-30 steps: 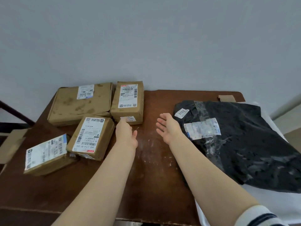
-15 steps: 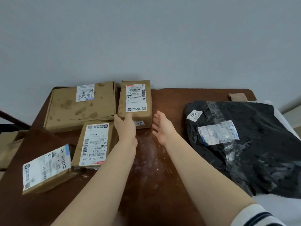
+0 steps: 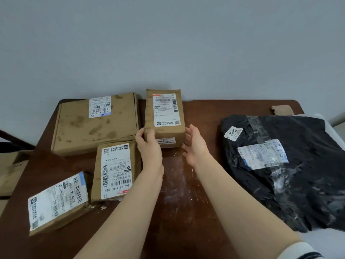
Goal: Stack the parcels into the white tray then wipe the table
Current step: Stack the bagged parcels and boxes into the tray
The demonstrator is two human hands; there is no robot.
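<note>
A: Hands?

B: Left hand (image 3: 149, 146) grips the near left corner of the small parcel (image 3: 164, 116), thumb up on the top, fingers curled round the side. Right hand (image 3: 196, 144) is spread, with its fingers pressed against the near right side, not wrapped round it.

A: Parcel position?

B: Far middle of the brown surface (image 3: 177, 202), label up, long side running away from the camera. Can't tell if it's lifted or sitting flat.

A: Neighbours?

B: Big stained flat box (image 3: 97, 124) just left of it, sides nearly touching. The middle parcel (image 3: 115, 171) lies nearer, just left of the left wrist, its label upside down to the camera. Another labelled parcel (image 3: 57, 200) is at the near left, turned at an angle, just beside that one.

A: Right side?

B: Black bag (image 3: 280, 165) with white labels, well apart from the hands. It lies on the white tray (image 3: 324, 238), which shows at the near right, past the bag's edge.

A: Anything else?

B: Cardboard scrap (image 3: 281, 110) at the far right corner. White scuffs on the surface between the forearms.
</note>
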